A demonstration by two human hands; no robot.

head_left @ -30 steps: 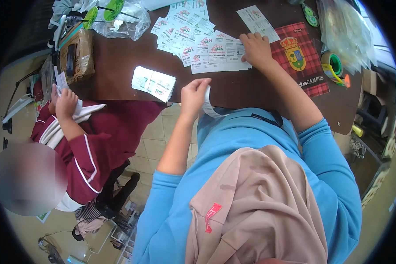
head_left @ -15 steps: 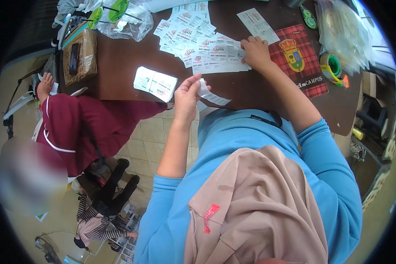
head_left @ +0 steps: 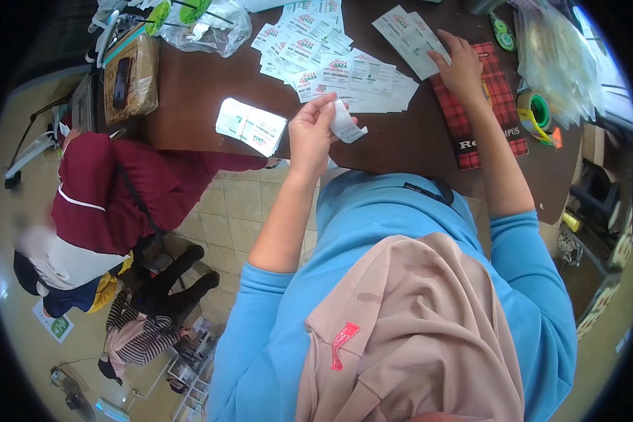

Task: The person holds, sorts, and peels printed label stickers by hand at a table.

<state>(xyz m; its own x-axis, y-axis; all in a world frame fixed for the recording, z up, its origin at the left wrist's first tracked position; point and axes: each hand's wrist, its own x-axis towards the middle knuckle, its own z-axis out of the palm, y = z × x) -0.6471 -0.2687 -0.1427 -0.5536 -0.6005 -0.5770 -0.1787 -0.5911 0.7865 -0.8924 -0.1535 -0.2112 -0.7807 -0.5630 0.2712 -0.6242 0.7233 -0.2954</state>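
Observation:
My left hand (head_left: 312,133) pinches a curled white strip of labels (head_left: 346,123) in front of the spread cards. The fingers of my right hand (head_left: 458,69) are apart, touching the right edge of two overlapping printed cards (head_left: 409,39) at the upper right. Many printed cards (head_left: 373,82) lie spread and overlapping on the brown table (head_left: 190,91), between and beyond my hands. To the left, a banded stack of cards (head_left: 251,127) rests near the table's front edge. Under my right wrist is a red plaid book (head_left: 496,91), partly covered.
A cardboard box (head_left: 141,77) with a phone on it and a plastic bag (head_left: 221,32) are at the left. Green tape (head_left: 539,111), a correction tape (head_left: 502,32) and plastic sleeves (head_left: 552,56) lie right. A co-worker in maroon (head_left: 148,183) stands left.
My right hand has moved right and up from the spread cards to the upper-right cards, where a second card now shows. My left hand with the strip has risen slightly. The co-worker has turned and leaned.

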